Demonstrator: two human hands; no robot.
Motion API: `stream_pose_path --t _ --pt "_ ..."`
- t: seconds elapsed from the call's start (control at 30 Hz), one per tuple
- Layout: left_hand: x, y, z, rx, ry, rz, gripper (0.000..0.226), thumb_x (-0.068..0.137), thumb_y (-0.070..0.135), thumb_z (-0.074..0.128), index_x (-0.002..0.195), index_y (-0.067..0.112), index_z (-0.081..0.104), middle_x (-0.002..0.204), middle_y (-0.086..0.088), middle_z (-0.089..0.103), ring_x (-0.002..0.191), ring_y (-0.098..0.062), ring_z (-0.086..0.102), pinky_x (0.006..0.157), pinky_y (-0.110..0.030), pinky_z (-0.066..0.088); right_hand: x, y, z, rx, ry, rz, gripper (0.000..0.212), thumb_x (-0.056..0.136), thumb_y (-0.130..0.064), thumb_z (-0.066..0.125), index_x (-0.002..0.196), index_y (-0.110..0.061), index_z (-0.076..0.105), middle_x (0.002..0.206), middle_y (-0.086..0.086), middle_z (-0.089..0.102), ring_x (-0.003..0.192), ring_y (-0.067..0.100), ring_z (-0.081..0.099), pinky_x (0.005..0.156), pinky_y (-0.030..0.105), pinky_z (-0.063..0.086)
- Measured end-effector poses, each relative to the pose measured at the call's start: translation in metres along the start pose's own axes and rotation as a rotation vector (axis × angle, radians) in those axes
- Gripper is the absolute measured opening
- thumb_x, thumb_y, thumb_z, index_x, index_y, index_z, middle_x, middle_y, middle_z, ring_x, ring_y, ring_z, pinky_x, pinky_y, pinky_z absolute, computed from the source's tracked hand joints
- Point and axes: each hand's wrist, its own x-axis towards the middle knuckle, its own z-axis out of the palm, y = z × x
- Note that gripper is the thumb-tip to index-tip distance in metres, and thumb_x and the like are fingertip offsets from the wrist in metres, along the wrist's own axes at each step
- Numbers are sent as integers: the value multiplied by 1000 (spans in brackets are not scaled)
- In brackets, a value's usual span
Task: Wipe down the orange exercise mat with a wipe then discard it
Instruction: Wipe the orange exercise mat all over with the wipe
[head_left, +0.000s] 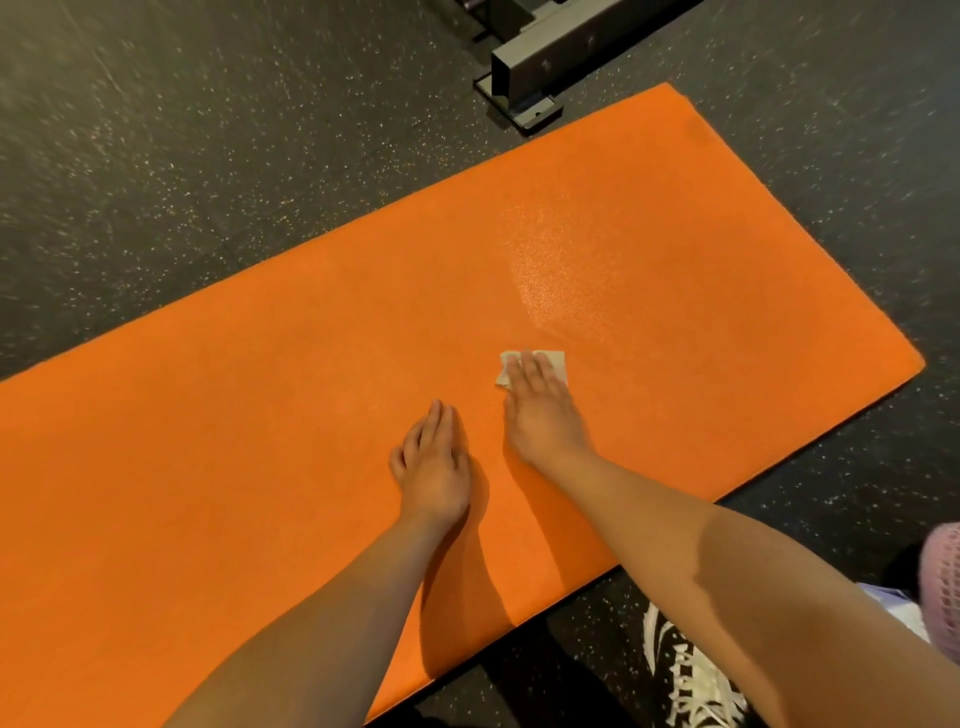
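Note:
The orange exercise mat lies flat on the dark speckled floor and fills most of the view. A small white wipe sits on the mat right of centre. My right hand presses flat on the wipe with straight fingers and covers most of it. My left hand rests flat on the bare mat just left of it, holding nothing. Beyond the wipe, a wet shiny streak runs toward the mat's far end.
A grey metal equipment base stands on the floor just beyond the mat's far edge. A white shoe and pink fabric are at the lower right, beside the mat's near edge.

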Motion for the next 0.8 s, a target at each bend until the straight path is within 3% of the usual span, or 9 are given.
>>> stream_pose_path --t 0.07,0.13,0.27,0.33,0.4,0.5,0.57,0.7,0.8 --pt "6 2 -5 1 38 -14 58 104 30 40 159 32 21 167 13 9 148 -19 18 115 -43 15 -2 -17 7 23 -52 -43 58 109 -32 27 163 -18 9 170 1 -3 156 21 -9 127 44 1" --pt "16 6 -10 -9 85 -29 55 105 30 38 158 32 24 167 13 11 146 -21 22 112 -43 18 -7 -30 18 -16 -139 -244 57 108 -32 25 163 -21 14 170 1 2 157 21 -5 126 46 7" --pt "36 4 -14 30 127 -81 54 105 37 35 157 34 23 167 12 10 151 -18 9 116 -52 8 6 -15 18 -92 -197 -452 68 97 -45 6 162 -29 17 170 -3 10 157 18 1 127 42 8" --pt "41 -2 -13 41 102 -81 57 105 39 33 159 35 17 168 12 3 153 -18 2 118 -55 6 19 -2 10 -121 -96 -375 63 102 -45 9 162 -27 14 170 1 10 157 19 0 127 42 8" --pt "41 -7 -10 32 83 -61 58 105 40 31 160 36 12 168 14 -3 153 -17 -3 118 -55 3 34 8 -1 -77 3 -161 57 109 -38 21 163 -23 11 171 4 5 157 22 -4 127 41 4" --pt "40 -9 -7 -5 83 -37 57 106 40 29 160 36 9 167 14 -6 152 -15 -8 119 -55 -2 42 -7 -3 -36 40 12 58 110 -36 24 163 -21 6 170 5 -6 156 24 -10 127 42 1" --pt "40 -12 -5 -27 88 -25 57 107 40 29 160 36 9 167 15 -6 152 -14 -9 119 -55 -3 37 -25 4 -31 -5 -38 58 110 -34 26 163 -21 9 170 6 -4 156 25 -11 127 42 -1" --pt "39 -16 -8 -62 87 11 56 107 39 30 160 35 12 167 17 -5 152 -14 -6 119 -54 -1 24 -37 13 -93 -188 -408 56 107 -46 19 161 -30 20 170 0 4 157 20 -5 124 41 1" --pt "39 -16 -9 -42 69 -10 57 107 39 30 160 36 10 167 17 -7 152 -13 -8 119 -53 -3 36 -18 2 -221 -128 -374 60 104 -48 8 162 -32 12 171 -1 4 157 18 -4 125 41 3"
